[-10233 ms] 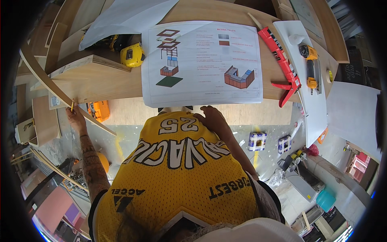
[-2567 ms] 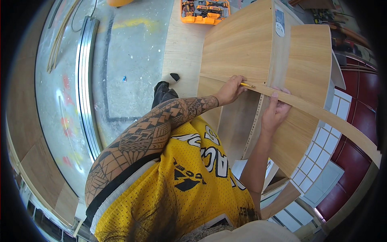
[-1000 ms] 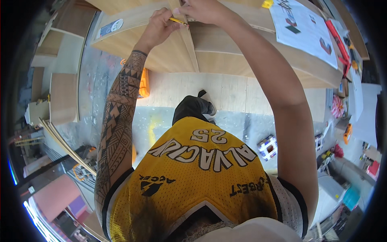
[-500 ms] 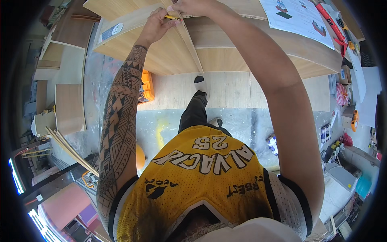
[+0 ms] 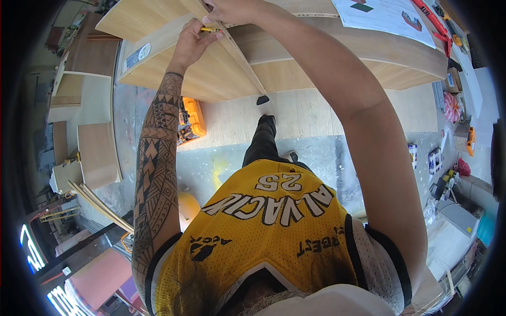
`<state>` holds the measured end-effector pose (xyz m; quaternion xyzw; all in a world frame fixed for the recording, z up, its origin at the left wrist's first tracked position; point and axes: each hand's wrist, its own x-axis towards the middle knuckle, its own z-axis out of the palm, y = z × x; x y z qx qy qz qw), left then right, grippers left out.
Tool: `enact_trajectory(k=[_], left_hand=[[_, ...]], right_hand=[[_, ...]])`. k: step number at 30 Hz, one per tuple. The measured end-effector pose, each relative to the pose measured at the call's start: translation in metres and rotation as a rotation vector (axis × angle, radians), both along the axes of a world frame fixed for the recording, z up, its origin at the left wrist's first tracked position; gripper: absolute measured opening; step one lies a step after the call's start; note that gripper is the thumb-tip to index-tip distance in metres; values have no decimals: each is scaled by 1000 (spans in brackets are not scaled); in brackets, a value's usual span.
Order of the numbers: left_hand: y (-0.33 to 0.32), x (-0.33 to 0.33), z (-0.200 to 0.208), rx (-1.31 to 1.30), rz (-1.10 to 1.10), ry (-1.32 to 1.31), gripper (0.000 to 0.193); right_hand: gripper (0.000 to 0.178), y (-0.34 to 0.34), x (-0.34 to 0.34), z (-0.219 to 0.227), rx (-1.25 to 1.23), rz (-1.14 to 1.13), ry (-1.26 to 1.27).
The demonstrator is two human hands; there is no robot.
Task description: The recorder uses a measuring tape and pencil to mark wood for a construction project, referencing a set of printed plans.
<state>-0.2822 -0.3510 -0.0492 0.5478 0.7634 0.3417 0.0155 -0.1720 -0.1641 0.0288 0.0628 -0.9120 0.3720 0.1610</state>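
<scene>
The left hand (image 5: 192,45) gripped a yellow pencil (image 5: 210,29) beside the wooden strip (image 5: 240,58), which the right hand (image 5: 235,10) pinched; the strip lay across the cabinet (image 5: 200,73), apparently positioned, any pencil marks unseen.

Orange tool case (image 5: 196,117), red caulking gun (image 5: 433,22), teal tub (image 5: 485,229)

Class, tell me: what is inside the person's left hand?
A yellow pencil sticks out of the left hand, toward the right; the part within the grip is covered.
</scene>
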Motion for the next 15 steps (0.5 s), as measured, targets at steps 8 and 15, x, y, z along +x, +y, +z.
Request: enact_trajectory(k=[8, 15], left_hand=[[50, 23, -16, 78, -64, -174, 37], [107, 88, -13, 41, 2, -429, 31]], right_hand=[[45, 24, 82, -1, -208, -267, 104], [44, 65, 310, -167, -449, -615, -22]])
